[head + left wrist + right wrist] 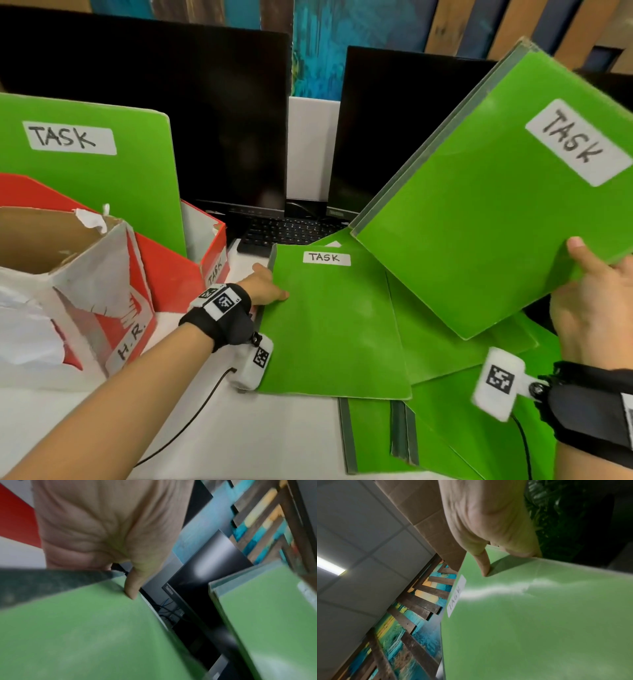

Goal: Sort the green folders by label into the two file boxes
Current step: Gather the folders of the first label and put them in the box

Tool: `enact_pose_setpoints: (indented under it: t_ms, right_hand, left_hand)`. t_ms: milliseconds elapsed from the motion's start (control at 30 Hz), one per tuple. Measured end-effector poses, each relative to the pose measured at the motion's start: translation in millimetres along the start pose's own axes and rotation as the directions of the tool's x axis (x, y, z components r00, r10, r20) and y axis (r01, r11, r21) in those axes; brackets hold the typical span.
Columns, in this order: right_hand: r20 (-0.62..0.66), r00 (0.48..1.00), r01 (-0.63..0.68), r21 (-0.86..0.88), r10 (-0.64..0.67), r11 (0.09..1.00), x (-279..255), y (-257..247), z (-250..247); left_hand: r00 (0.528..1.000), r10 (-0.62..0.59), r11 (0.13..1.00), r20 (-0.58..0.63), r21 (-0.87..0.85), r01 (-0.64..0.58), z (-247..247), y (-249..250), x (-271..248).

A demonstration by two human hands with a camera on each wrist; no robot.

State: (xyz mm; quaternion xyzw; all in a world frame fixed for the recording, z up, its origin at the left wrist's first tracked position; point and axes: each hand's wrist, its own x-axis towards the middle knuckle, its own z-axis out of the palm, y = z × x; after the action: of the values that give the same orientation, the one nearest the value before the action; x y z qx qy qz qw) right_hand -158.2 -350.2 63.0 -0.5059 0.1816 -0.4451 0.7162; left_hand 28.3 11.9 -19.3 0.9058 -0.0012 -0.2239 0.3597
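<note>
A green folder labelled TASK [479, 222] is raised and tilted at the right. My right hand [592, 298] pinches its lower corner, thumb [484, 566] on the cover [539, 615]. A second TASK folder [332, 325] lies on top of a pile of several green folders [462, 428] on the table. My left hand [265, 286] grips its left spine edge, thumb [132, 586] on top of the folder [85, 628] and fingers hidden beneath. At the left a red box marked TASK [191, 267] has a TASK folder [85, 154] standing in it. In front of it stands a torn box marked H.R. [113, 308].
Two dark monitors [205, 120] [394, 137] stand behind, with a black keyboard [291, 233] below them. The white table [257, 438] shows at the front, with a wrist-camera cable [191, 421] trailing across it.
</note>
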Motion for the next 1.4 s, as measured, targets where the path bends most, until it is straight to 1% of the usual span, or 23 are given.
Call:
enact_pose_setpoints:
  t_ms: [67, 133, 167, 233, 300, 400, 500, 567, 667, 767, 800, 833, 867, 933, 967, 1033, 1100, 1167, 1233, 1300, 1333, 1400]
  right_hand:
    - [0.011, 0.999, -0.039, 0.019, 0.038, 0.999, -2.5, 2.3, 9.8]
    - [0.047, 0.988, -0.147, -0.028, 0.148, 0.989, -2.5, 11.7, 18.3]
    - [0.058, 0.979, -0.193, -0.060, 0.196, 0.979, -2.1, 17.5, 21.3]
    - [0.105, 0.954, -0.268, -0.116, 0.280, 0.956, -2.7, 28.2, 29.1]
    - [0.118, 0.930, -0.331, -0.139, 0.348, 0.933, -2.2, 39.9, 36.5]
    - [0.140, 0.905, -0.378, -0.169, 0.402, 0.910, -7.9, 49.2, 44.7]
    - [0.169, 0.896, -0.369, -0.227, 0.410, 0.901, -17.1, 54.1, 50.9]
    - [0.208, 0.898, -0.328, -0.267, 0.387, 0.906, -25.4, 55.5, 58.4]
    - [0.232, 0.928, -0.217, -0.302, 0.293, 0.928, -35.2, 59.7, 69.7]
    - [0.232, 0.945, -0.169, -0.261, 0.232, 0.950, -35.6, 61.2, 73.0]
    - [0.240, 0.944, -0.165, -0.245, 0.225, 0.955, -34.9, 60.8, 72.5]
    - [0.254, 0.943, -0.156, -0.231, 0.214, 0.960, -34.8, 59.2, 72.5]
    - [0.267, 0.942, -0.150, -0.204, 0.202, 0.967, -34.1, 58.7, 71.2]
    - [0.299, 0.934, -0.163, -0.121, 0.193, 0.979, -33.0, 57.4, 70.0]
    - [0.317, 0.927, -0.182, -0.079, 0.198, 0.980, -31.8, 57.6, 68.1]
    - [0.346, 0.912, -0.232, -0.005, 0.220, 0.973, -29.2, 59.3, 62.3]
    - [0.360, 0.903, -0.271, 0.058, 0.233, 0.961, -25.1, 63.2, 54.5]
    - [0.361, 0.906, -0.274, 0.105, 0.220, 0.956, -23.8, 65.5, 49.0]
    - [0.383, 0.900, -0.274, 0.124, 0.208, 0.954, -23.4, 66.8, 46.2]
    - [0.407, 0.891, -0.277, 0.133, 0.202, 0.952, -24.5, 64.9, 45.0]
    - [0.416, 0.888, -0.275, 0.137, 0.197, 0.951, -24.5, 65.0, 44.0]
    - [0.432, 0.879, -0.291, 0.152, 0.201, 0.944, -25.7, 63.8, 44.1]
  left_hand:
    - [0.999, -0.013, 0.991, -0.037, -0.133, 0.007, 0.3, -0.8, 5.7]
    - [0.999, 0.000, 0.946, -0.048, -0.324, -0.016, -0.9, 0.2, 7.4]
    - [0.999, 0.015, 0.919, -0.052, -0.392, -0.034, -2.9, 1.7, 4.7]
    - [0.997, 0.067, 0.885, -0.044, -0.458, -0.080, -7.3, 3.4, 1.8]
    - [0.986, 0.165, 0.858, -0.027, -0.488, -0.157, -11.3, 5.1, -3.6]
    - [0.947, 0.316, 0.801, -0.064, -0.517, -0.302, -13.4, 12.5, -21.2]
    - [0.872, 0.471, 0.690, -0.134, -0.560, -0.459, -11.3, 25.4, -37.6]
    - [0.825, 0.529, 0.640, -0.199, -0.545, -0.542, -9.3, 34.9, -44.9]
    - [0.786, 0.529, 0.612, -0.319, -0.498, -0.614, -10.6, 44.1, -51.1]
    - [0.741, 0.507, 0.577, -0.440, -0.465, -0.671, -18.2, 45.8, -58.1]
    - [0.738, 0.491, 0.564, -0.463, -0.477, -0.674, -21.2, 45.6, -60.0]
    - [0.752, 0.468, 0.538, -0.464, -0.526, -0.659, -24.4, 46.1, -64.3]
    - [0.779, 0.446, 0.489, -0.441, -0.609, -0.625, -26.4, 46.5, -68.1]
    - [0.834, 0.441, 0.369, -0.332, -0.780, -0.506, -32.3, 49.4, -77.3]
    - [0.849, 0.460, 0.334, -0.261, -0.835, -0.437, -35.3, 50.9, -82.3]
    - [0.844, 0.517, 0.296, -0.140, -0.896, -0.330, -39.1, 52.7, -89.7]
    - [0.814, 0.577, 0.268, -0.063, -0.927, -0.262, -40.5, 56.1, -96.4]
    - [0.784, 0.620, 0.261, -0.013, -0.939, -0.223, -41.5, 60.3, -101.6]
    - [0.764, 0.646, 0.269, 0.011, -0.939, -0.214, -43.1, 64.6, -106.4]
    - [0.758, 0.652, 0.282, 0.000, -0.929, -0.242, -45.3, 68.3, -109.6]
    - [0.762, 0.647, 0.295, -0.023, -0.914, -0.278, -45.9, 69.6, -110.6]
    - [0.774, 0.623, 0.344, -0.115, -0.848, -0.403, -46.1, 70.6, -111.6]
